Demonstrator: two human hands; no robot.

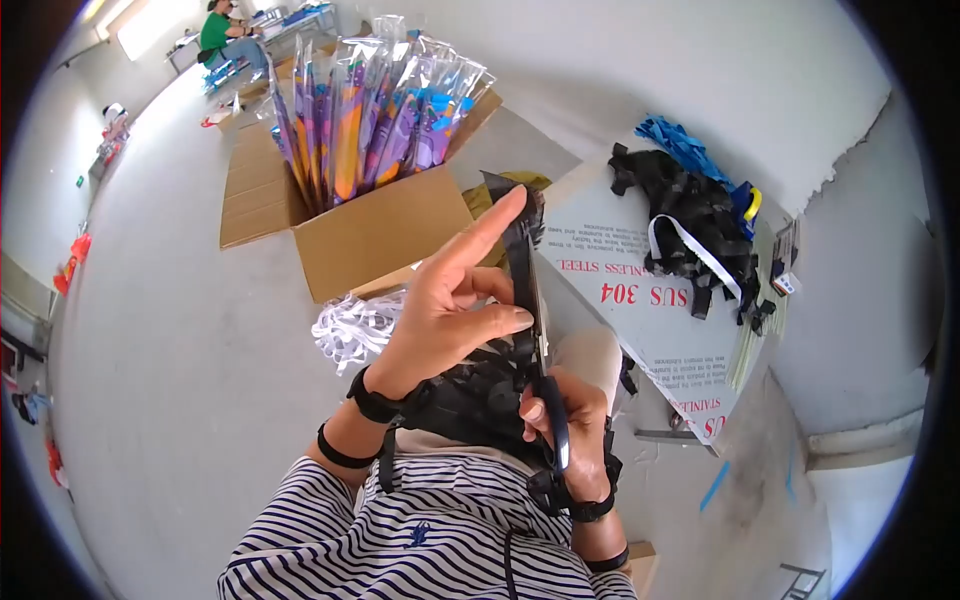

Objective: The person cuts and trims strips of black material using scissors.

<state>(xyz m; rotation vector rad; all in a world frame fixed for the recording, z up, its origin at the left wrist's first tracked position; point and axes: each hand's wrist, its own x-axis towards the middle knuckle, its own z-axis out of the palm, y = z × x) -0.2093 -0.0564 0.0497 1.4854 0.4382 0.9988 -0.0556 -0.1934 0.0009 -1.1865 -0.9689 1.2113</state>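
Note:
My left hand holds a black strap upright in front of me. Its index finger stretches up along the strap and its thumb presses against it lower down. In my right hand is a pair of scissors, fingers wrapped round the dark handles. The narrow blades point upward, close alongside the strap; whether they touch it I cannot tell. More black straps lie in a heap on my lap, partly hidden by my hands.
An open cardboard box holds several purple and orange items in clear wrapping. White ribbons lie beside it. On the right, a printed metal-sheet surface bears black straps, a blue bundle and a yellow-and-blue object. A person in green sits far off.

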